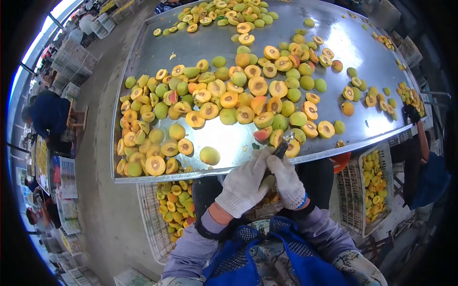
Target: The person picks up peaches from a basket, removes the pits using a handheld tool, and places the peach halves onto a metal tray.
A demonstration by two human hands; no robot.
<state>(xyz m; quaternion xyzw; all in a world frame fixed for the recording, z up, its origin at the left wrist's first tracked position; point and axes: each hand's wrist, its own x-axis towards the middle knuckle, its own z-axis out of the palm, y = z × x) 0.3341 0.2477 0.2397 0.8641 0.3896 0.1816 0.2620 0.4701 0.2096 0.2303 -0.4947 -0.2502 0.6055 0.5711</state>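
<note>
My right hand [287, 181], in a white knitted glove, is closed round a small tool [282, 147] with a dark handle and a shiny metal end. The tool points away from me, over the tray's near edge. Close beside it, my gloved left hand [244, 183] has its fingers stretched toward the right hand and its thumb apart; nothing shows in it. Past the hands, halved yellow peaches [258, 86] lie on a metal table [224, 138], several cut side up with brown stones or hollows. One peach half [292, 148] lies just beyond the tool's end.
Below the table's raised edge stand a crate [155, 226] on the left and another crate [350, 195] on the right, both holding peach pieces. A co-worker's dark-gloved hand [411, 114] reaches the table's right edge. Another person [50, 114] sits across the concrete floor [98, 167].
</note>
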